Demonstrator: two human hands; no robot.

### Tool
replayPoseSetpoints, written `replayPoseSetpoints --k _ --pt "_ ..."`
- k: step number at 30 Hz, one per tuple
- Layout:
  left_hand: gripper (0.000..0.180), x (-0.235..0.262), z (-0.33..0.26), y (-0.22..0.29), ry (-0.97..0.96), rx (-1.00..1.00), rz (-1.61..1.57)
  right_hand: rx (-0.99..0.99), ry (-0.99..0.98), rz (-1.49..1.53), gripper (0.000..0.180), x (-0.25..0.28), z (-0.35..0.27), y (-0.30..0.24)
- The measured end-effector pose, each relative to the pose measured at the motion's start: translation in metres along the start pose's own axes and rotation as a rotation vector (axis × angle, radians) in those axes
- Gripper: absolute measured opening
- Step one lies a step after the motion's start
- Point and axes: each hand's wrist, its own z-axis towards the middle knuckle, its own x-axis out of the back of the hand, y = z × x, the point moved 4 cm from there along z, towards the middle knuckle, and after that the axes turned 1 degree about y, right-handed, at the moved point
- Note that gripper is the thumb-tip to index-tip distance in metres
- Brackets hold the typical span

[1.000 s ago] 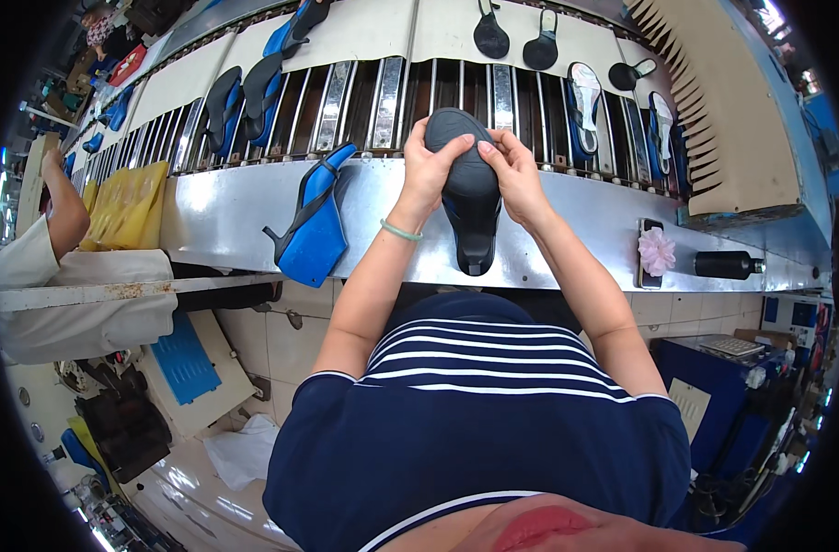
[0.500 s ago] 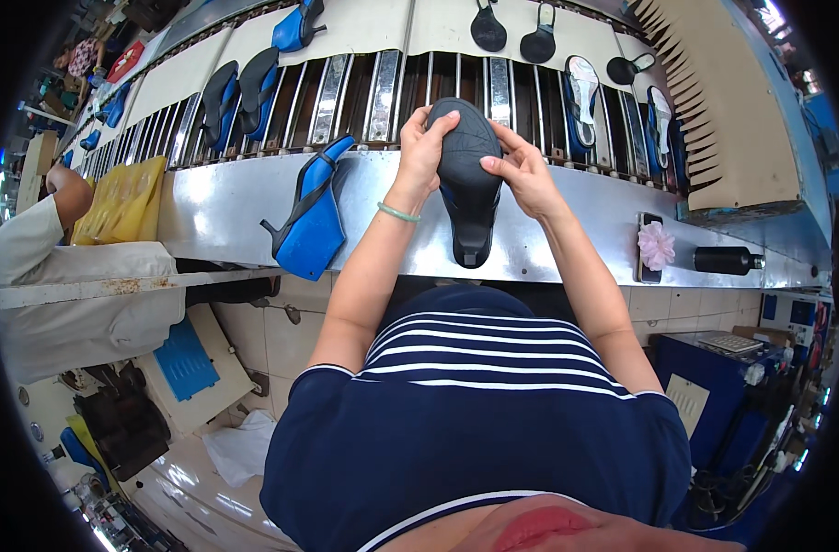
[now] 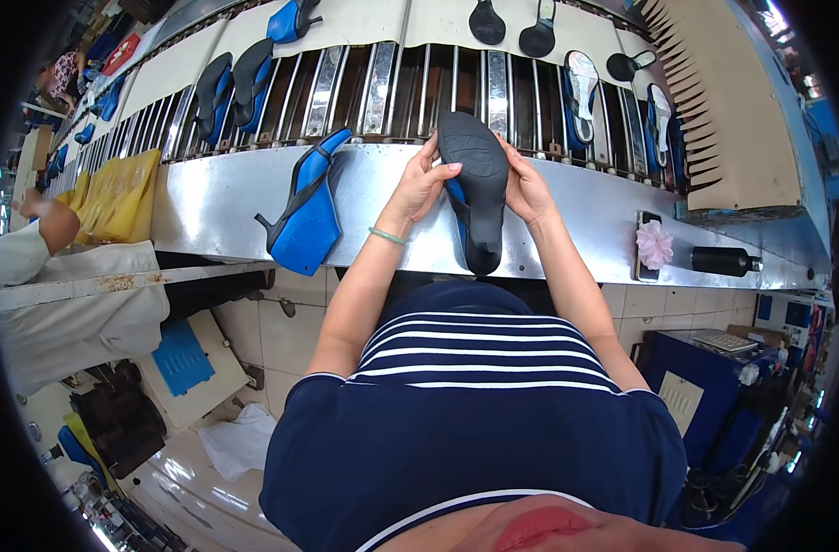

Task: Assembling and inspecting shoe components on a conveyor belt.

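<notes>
Between my two hands I hold a black-soled heeled sandal, its sole facing up and its heel toward me. A strip of blue shows along its left side. My left hand grips the left edge, thumb on the sole near the waist. My right hand closes on the right edge, with several of its fingers hidden behind the shoe. Left of my left forearm, a blue shoe last with a black strap sandal on it lies on the metal ledge.
Beyond the ledge runs a roller conveyor carrying shoes on blue lasts and black soles. At right are a phone with a pink flower, a black bottle and a fringed machine opening. A co-worker's arm reaches in at left.
The sandal has tilted and turned slightly, showing more of its left side. My right thumb has slid off the sole to the edge, and my left thumb has moved lower.
</notes>
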Motion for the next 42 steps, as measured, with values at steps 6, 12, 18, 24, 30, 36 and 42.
replayPoseSetpoints --k 6,12,18,24,30,36,42 --pt "0.082 0.008 0.003 -0.011 0.042 -0.026 0.004 0.059 0.193 -0.17 0.042 0.005 0.008 0.003" --pt "0.089 0.016 0.028 -0.039 0.163 -0.048 0.024 0.011 0.318 -0.109 0.036 0.023 0.026 0.007" --pt "0.062 0.038 0.069 -0.065 0.257 0.089 0.053 -0.253 0.422 0.006 0.039 0.092 0.069 0.016" --pt "0.064 0.036 0.065 -0.064 0.186 0.091 -0.03 -0.214 0.473 0.04 0.04 0.071 0.05 0.01" --pt "0.076 0.009 0.053 -0.043 0.242 -0.043 0.112 -0.142 0.357 -0.034 0.041 0.063 0.042 0.013" --pt "0.073 0.017 0.05 -0.035 0.294 -0.262 0.114 0.005 0.152 0.014 0.042 0.048 0.038 0.021" --pt "0.055 0.057 0.053 -0.028 0.419 -0.252 -0.087 0.07 0.125 -0.15 0.046 -0.002 0.02 0.047"
